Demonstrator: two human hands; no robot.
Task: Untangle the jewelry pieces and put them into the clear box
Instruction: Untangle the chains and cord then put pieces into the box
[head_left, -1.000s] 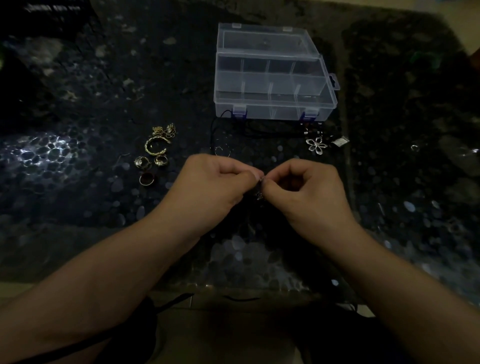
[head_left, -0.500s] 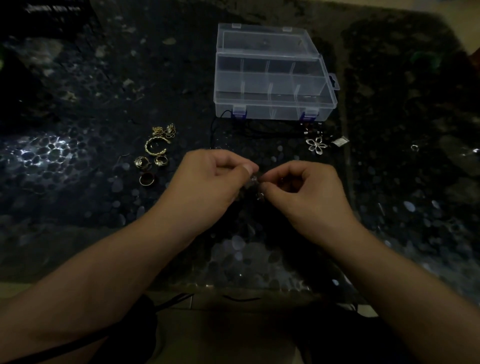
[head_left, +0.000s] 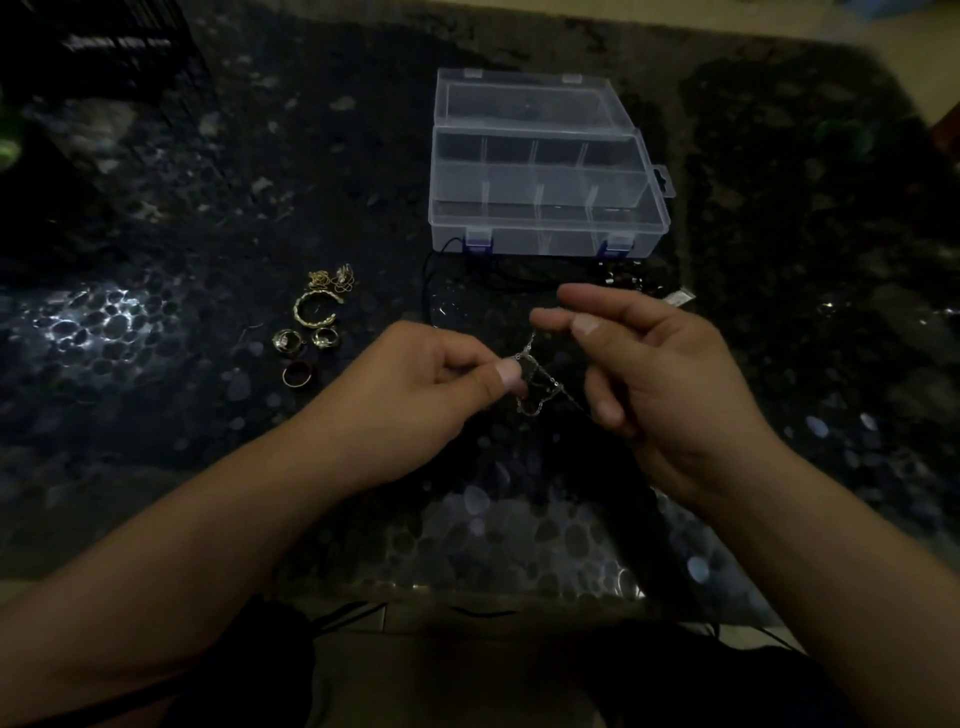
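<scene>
Dark pebble-patterned glass forms the tabletop (head_left: 156, 332), dimly lit, with one bright patch of reflection at the left. One clear box (head_left: 545, 171) stands open at the far middle, its lid tipped back; the base shows two rows of four compartments each, and two blue latches sit on its near wall. Left of centre lies a cluster of gold pieces: one tangled gold chain (head_left: 332, 278), one open gold cuff (head_left: 316, 310), and three rings (head_left: 306, 348) below it. One black cord (head_left: 467, 270) loops on the glass just in front of the box. Both hands are raised between the box and the near edge. The left hand (head_left: 415, 395) pinches one thin silver chain (head_left: 535, 384) between thumb and curled fingers; the right hand (head_left: 660, 374) pinches the upper part of the same chain between thumb and forefinger, its other fingers loosely bent. The chain hangs in a small snarl between them, well apart from the box.
</scene>
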